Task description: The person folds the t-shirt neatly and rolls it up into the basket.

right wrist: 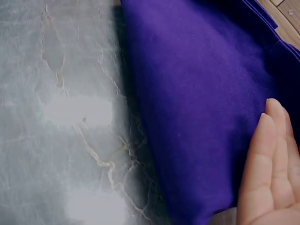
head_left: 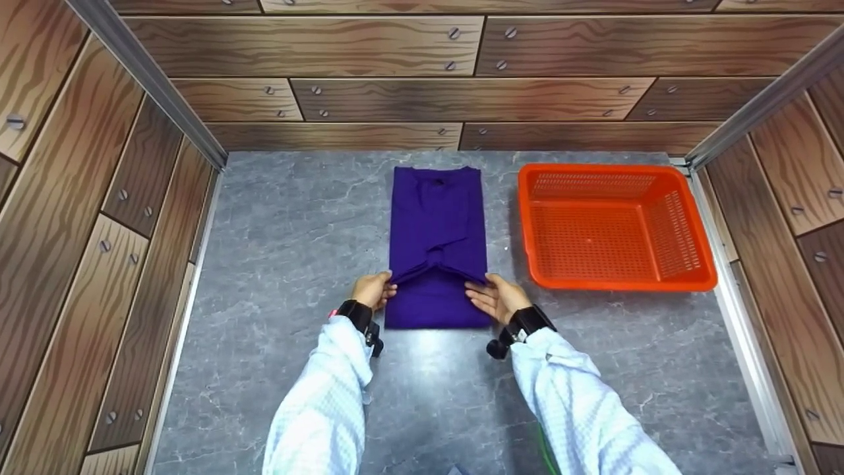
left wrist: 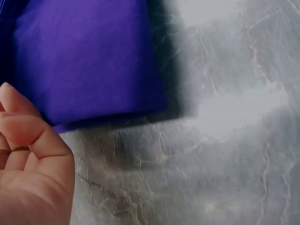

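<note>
A purple shirt (head_left: 436,204) lies folded into a long rectangle, its neckline at the far end. Across its nearer half a loose layer is raised, bunched in the middle, above a flat folded band. My left hand (head_left: 374,290) pinches the left end of that raised edge between thumb and forefinger. On the opposite side my right hand (head_left: 499,298) pinches the right end, its other fingers stretched out along the cloth. The right wrist view shows those straight fingers (right wrist: 267,154) beside the purple fabric. In the left wrist view the curled fingers (left wrist: 33,136) are at the cloth's side.
To the right of the shirt stands an orange perforated plastic basket (head_left: 587,247) with nothing in it. Wood-patterned walls (head_left: 389,99) enclose the grey marbled surface (head_left: 283,224) at the back and both sides. A green cord (head_left: 546,452) shows by the right sleeve.
</note>
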{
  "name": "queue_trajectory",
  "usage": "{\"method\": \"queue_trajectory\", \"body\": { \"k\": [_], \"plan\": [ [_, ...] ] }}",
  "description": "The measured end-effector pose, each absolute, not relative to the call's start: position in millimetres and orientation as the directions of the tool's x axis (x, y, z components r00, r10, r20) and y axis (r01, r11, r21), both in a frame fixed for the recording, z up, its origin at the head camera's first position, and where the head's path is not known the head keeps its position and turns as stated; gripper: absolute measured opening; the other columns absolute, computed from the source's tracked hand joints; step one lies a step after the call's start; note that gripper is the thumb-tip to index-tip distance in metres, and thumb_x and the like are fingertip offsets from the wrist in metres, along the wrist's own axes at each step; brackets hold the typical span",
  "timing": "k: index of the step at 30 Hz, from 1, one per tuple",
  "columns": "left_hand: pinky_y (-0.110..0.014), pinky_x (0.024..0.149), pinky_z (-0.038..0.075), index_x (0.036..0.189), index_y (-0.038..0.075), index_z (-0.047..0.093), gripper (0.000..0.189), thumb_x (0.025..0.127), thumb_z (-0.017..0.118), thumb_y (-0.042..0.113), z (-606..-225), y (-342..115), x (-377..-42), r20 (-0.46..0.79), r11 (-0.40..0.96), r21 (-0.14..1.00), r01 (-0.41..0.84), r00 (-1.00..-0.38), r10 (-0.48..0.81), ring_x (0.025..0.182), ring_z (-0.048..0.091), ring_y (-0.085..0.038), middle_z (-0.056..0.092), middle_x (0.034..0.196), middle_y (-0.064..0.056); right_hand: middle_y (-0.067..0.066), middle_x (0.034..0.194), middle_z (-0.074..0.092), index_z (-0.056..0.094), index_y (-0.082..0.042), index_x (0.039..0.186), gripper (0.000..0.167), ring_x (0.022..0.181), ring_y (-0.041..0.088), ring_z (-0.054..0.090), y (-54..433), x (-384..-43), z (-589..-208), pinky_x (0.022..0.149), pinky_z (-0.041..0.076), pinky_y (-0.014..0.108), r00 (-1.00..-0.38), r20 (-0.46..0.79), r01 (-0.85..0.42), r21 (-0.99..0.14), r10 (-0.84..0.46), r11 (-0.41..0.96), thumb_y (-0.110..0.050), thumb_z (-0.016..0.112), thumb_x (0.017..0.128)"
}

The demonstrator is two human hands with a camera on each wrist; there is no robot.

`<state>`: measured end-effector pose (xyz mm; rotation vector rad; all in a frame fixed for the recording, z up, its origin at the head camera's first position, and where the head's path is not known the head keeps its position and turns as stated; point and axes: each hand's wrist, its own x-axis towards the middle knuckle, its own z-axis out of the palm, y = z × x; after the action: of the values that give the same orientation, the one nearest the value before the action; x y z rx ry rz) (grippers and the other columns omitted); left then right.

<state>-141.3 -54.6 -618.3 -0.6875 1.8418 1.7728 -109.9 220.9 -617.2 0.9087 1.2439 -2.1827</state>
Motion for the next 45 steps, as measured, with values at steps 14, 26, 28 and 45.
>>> {"method": "queue_trajectory", "body": {
  "k": [14, 26, 28, 45],
  "plan": [
    [-0.038, 0.079, 0.049, 0.102, -0.002, 0.062, 0.019, 0.094, 0.061, 0.016, -644.4, -51.6, -91.1, -0.348, 0.377, 0.829, -0.413, -0.909, -0.23, 0.088, 0.063, -0.03, 0.067, 0.093, -0.017, 0.007, 0.074, 0.066, 0.067, 0.011, 0.101, 0.024, 0.061, 0.009, 0.057, 215.6, -74.9, -628.8, 0.057, 0.049, 0.021, -0.823, -0.443, 0.534, -0.817, 0.356, 0.219, -0.009, 0.058, 0.091],
    [-0.025, 0.068, 0.046, 0.103, -0.004, 0.064, 0.018, 0.096, 0.06, 0.012, -660.0, -58.6, -53.4, -0.356, 0.282, 0.886, -0.367, -0.93, -0.092, 0.074, 0.065, -0.026, 0.07, 0.087, -0.02, 0.002, 0.066, 0.062, 0.064, 0.006, 0.1, 0.018, 0.054, 0.009, 0.054, 220.1, -43.0, -646.3, 0.052, 0.045, 0.021, -0.865, -0.439, 0.488, -0.848, 0.243, 0.206, -0.01, 0.065, 0.091],
    [-0.023, 0.066, 0.047, 0.104, -0.005, 0.061, 0.017, 0.097, 0.058, 0.01, -663.2, -59.6, -48.0, -0.364, 0.246, 0.896, -0.371, -0.928, -0.072, 0.074, 0.068, -0.032, 0.07, 0.087, -0.024, 0.007, 0.069, 0.066, 0.061, 0.007, 0.101, 0.016, 0.053, 0.01, 0.059, 222.0, -38.5, -650.7, 0.052, 0.049, 0.021, -0.858, -0.462, 0.492, -0.865, 0.226, 0.099, -0.006, 0.064, 0.092],
    [-0.032, 0.072, 0.053, 0.094, 0.005, 0.056, 0.013, 0.088, 0.068, 0.006, -668.5, -59.0, 4.9, -0.21, 0.491, 0.844, -0.215, -0.976, -0.065, 0.075, 0.067, -0.018, 0.073, 0.082, -0.007, 0.008, 0.072, 0.065, 0.065, 0.006, 0.085, 0.011, 0.061, 0.006, 0.055, 230.5, 11.0, -661.9, 0.058, 0.044, 0.018, -0.921, -0.312, 0.384, -0.833, 0.235, 0.399, -0.002, 0.071, 0.083]
  ]
}}
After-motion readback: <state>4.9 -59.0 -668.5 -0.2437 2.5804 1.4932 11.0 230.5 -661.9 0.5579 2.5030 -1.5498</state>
